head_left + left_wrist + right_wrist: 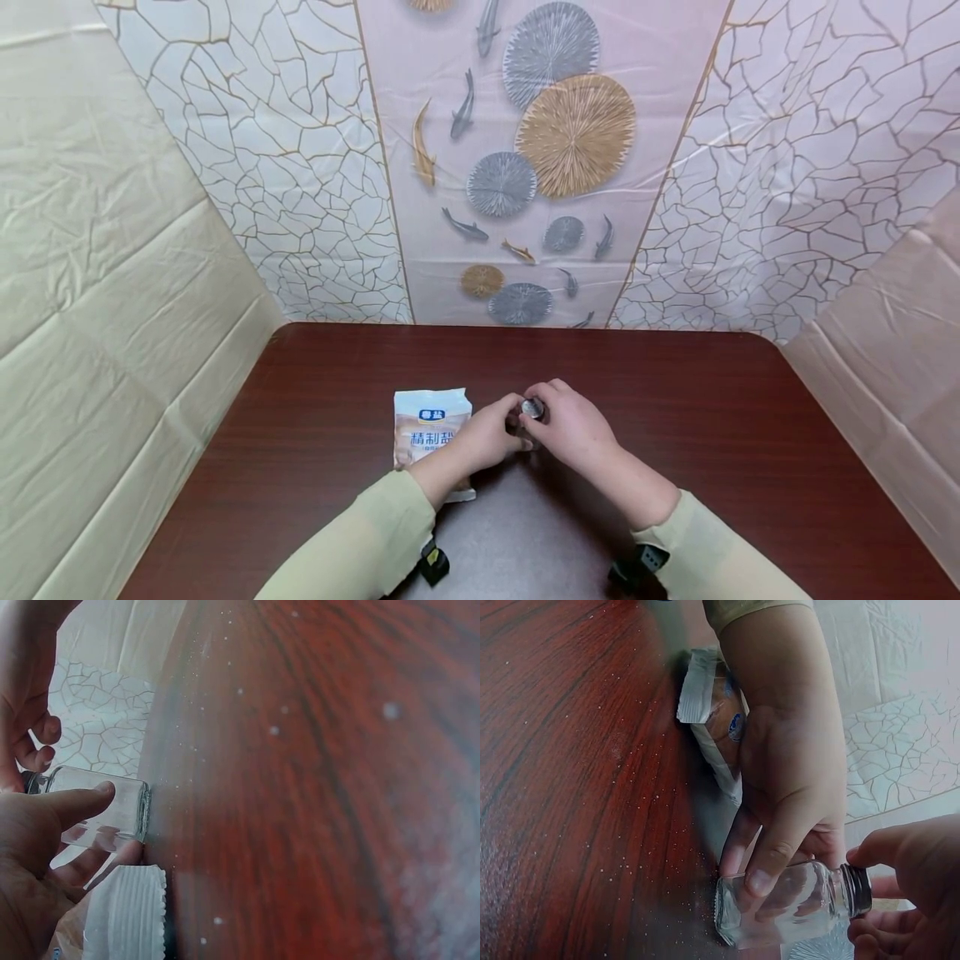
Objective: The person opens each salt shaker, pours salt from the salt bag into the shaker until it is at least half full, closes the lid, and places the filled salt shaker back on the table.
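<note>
A small clear glass bottle (pixel 802 904) with a dark screw cap (pixel 859 890) stands upright on the table, its base at the tabletop. Thumb and fingers of my left hand (pixel 483 435) wrap the bottle's body from the left. My right hand (pixel 573 425) pinches the cap between thumb and fingers; in the head view the cap's silvery top shows between both hands. Just left of the bottle lies a packet of refined salt (pixel 420 421), partly covered by my left hand and forearm. Its crimped white end (pixel 127 911) shows in the left wrist view.
The dark red-brown wooden table (pixel 337 367) has rounded far corners. A patterned backdrop (pixel 525 250) rises behind it, and pale cloth walls (pixel 150 333) flank both sides. Small white specks dot the tabletop in both wrist views.
</note>
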Demonstrator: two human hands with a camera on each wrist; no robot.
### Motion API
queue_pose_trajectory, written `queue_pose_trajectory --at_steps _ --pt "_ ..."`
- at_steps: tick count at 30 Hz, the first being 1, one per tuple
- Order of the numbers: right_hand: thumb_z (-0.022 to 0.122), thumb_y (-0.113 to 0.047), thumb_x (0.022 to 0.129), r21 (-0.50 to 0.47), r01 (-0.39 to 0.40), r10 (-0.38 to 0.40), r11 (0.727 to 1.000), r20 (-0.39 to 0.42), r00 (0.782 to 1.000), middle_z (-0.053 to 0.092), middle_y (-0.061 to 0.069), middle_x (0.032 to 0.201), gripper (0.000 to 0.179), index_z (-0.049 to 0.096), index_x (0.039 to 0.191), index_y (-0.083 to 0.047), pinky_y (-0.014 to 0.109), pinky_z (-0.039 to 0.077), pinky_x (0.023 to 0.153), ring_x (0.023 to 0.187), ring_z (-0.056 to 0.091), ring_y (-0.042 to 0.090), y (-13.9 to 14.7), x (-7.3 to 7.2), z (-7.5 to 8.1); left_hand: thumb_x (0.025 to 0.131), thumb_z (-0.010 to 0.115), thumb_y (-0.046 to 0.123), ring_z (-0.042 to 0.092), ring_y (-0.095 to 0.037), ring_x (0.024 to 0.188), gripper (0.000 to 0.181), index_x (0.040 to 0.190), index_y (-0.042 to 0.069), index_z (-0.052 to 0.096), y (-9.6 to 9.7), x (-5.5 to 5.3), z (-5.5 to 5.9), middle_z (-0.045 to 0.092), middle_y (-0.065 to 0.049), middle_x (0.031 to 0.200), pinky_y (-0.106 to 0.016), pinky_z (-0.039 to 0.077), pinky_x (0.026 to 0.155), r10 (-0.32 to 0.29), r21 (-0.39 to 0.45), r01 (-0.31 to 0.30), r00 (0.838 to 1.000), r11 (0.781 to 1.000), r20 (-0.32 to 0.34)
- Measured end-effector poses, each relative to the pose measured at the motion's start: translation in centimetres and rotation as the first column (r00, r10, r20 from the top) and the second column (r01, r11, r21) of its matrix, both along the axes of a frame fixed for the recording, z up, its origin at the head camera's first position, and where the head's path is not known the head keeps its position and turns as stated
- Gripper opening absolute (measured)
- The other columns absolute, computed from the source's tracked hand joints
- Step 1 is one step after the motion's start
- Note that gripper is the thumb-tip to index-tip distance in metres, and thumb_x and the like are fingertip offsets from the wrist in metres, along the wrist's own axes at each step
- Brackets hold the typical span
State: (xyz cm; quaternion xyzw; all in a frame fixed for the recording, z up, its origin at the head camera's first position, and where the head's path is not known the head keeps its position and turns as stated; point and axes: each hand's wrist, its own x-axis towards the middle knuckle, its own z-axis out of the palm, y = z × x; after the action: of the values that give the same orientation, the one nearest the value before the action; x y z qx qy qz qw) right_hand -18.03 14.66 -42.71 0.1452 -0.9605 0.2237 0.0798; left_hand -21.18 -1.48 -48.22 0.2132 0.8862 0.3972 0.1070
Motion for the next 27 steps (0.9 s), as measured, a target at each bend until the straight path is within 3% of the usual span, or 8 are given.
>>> queue_pose_trajectory --at_steps 20,27 --pt "0.072 -0.013 0.080 -0.021 -0.108 0.107 0.994 -0.033 0.994 0.061 -0.001 0.107 0.028 0.069 0.109 -0.014 0.038 0.052 0.079 0.092 0.063 0.018 0.26 0.05 -0.33 0.084 0.080 0.026 0.061 -0.012 0.104 0.051 0.130 0.021 0.056 -0.12 0.06 -0.33 0.067 0.006 0.108 -0.034 0.049 0.090 -0.003 -0.004 0.003 1.000 1.000 -0.009" --pt "0.070 -0.016 0.082 -0.011 -0.105 0.105 0.994 -0.032 0.994 0.060 0.000 0.111 0.032 0.068 0.113 -0.015 0.037 0.052 0.076 0.090 0.062 0.017 0.26 0.13 -0.25 0.084 0.080 0.025 0.061 -0.013 0.105 0.045 0.122 0.022 0.058 -0.01 0.12 -0.22 0.068 0.005 0.109 -0.034 0.049 0.090 0.011 -0.003 -0.011 1.000 1.000 -0.011"
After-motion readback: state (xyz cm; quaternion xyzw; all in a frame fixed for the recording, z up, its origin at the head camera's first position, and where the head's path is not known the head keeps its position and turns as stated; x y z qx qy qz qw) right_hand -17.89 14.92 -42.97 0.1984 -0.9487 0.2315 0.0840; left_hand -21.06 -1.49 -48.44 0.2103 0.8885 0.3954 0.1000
